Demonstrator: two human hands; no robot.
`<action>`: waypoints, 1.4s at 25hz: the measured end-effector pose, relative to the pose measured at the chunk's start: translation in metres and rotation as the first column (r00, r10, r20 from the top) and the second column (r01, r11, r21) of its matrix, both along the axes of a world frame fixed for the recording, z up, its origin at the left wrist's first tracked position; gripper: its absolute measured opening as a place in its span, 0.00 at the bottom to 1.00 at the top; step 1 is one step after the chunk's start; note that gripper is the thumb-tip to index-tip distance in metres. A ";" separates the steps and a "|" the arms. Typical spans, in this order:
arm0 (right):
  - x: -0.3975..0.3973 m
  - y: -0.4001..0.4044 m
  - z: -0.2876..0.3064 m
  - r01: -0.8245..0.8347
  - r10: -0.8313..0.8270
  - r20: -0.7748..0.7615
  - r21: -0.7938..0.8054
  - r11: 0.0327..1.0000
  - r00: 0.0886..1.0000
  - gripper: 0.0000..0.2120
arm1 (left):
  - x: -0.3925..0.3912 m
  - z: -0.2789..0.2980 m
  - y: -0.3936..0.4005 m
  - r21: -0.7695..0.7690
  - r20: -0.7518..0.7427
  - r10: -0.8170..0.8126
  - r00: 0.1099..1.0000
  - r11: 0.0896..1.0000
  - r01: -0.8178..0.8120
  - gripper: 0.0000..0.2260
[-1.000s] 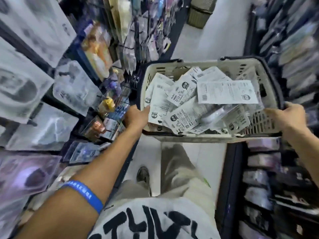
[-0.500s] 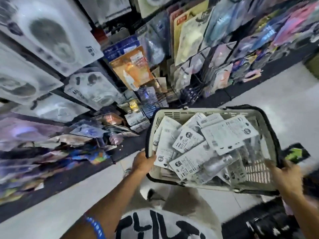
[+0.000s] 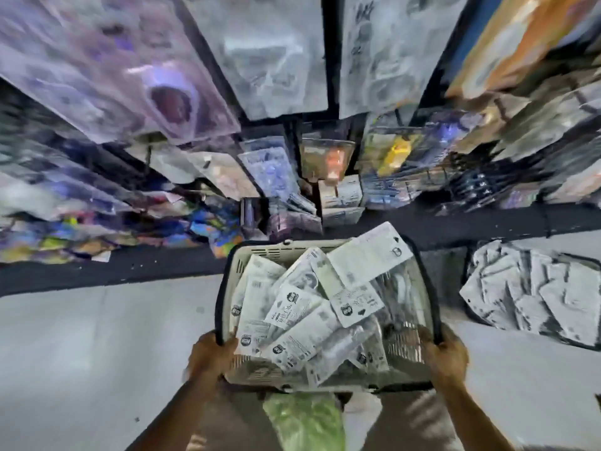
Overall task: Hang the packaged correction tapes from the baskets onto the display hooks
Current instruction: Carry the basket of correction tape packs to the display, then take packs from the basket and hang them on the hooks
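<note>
You hold one cream plastic shopping basket (image 3: 260, 255) with a dark rim out in front of you, above the pale floor (image 3: 81, 336). Your left hand (image 3: 208, 354) grips the near left corner of the rim, fingers curled over the edge and touching a package inside. Your right hand (image 3: 447, 353) grips the near right corner in the same way, fingers wrapped round the rim.

The packaged correction tapes (image 3: 302, 320) lie loose in the basket, overlapping at all angles with their white printed backs up. About ten can be told apart on top, though blur makes the full count uncertain. One larger white card (image 3: 367, 255) sticks up over the far right rim.

A second basket (image 3: 533, 294) sits on the floor to the right, well apart from the first and also heaped with white packages; these are too smeared to count.

Ahead stands the display rack (image 3: 292, 164), crowded with hanging blister packs, among them one with a yellow item (image 3: 398, 151) and one with an orange item (image 3: 335, 161). Below the held basket, something green (image 3: 305, 421) shows against your pale trousers (image 3: 406, 428).
</note>
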State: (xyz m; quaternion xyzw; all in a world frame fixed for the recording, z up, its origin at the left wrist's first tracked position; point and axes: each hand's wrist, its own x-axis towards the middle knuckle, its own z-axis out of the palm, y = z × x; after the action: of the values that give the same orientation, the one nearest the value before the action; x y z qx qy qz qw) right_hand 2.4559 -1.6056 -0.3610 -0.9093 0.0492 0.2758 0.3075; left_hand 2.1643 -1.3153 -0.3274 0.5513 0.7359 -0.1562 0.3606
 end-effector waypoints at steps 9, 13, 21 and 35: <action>-0.080 0.063 -0.321 -0.009 0.017 0.099 -0.082 0.997 0.995 0.09 | -0.062 -0.323 0.036 -0.061 -0.026 0.016 1.000 0.998 -0.017 0.32; -0.082 0.064 -0.402 0.028 -0.001 0.168 -0.163 0.986 0.986 0.13 | -0.046 -0.397 0.038 -0.024 0.014 0.154 0.988 0.988 -0.154 0.34; -0.091 0.118 -0.399 0.100 -0.061 0.236 -0.159 0.982 0.970 0.34 | -0.015 -0.383 0.010 0.105 0.258 0.320 0.912 0.929 -0.356 0.37; -0.026 0.191 -0.374 -0.485 0.949 0.186 -0.824 0.292 0.254 0.49 | 0.009 -0.404 0.003 0.445 0.077 -0.594 0.801 0.739 0.506 0.27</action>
State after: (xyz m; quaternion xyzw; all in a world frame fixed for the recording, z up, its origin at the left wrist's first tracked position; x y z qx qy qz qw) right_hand 2.4303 -1.4150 -0.7345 -0.8786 -0.4356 0.0132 -0.1953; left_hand 2.1730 -1.3125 -0.7315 0.8202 0.5113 -0.0410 0.2534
